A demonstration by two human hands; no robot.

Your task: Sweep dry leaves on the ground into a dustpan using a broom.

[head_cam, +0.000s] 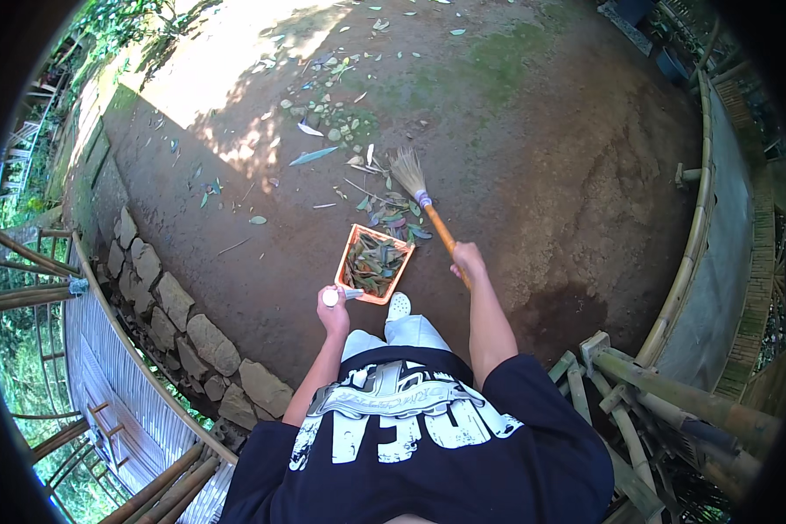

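Observation:
My left hand (334,313) grips the pale handle of an orange plastic dustpan (342,267), which rests on the dirt ground and holds a heap of leaves (372,263). With my right hand (469,261) I hold the orange handle of a straw broom (409,171). Its bristles point away from me and lie beside a small pile of leaves (396,213) just beyond the dustpan's far edge. Several loose leaves lie farther out, among them a long bluish-green leaf (313,156) and a whitish one (310,130).
A stone border (213,344) curves along the left, next to a bamboo-railed structure (137,373). Bamboo poles (681,386) stand close at the lower right, and a bamboo-edged wall (707,196) runs along the right. Small stones (334,134) lie ahead. A bucket (671,65) stands at the upper right.

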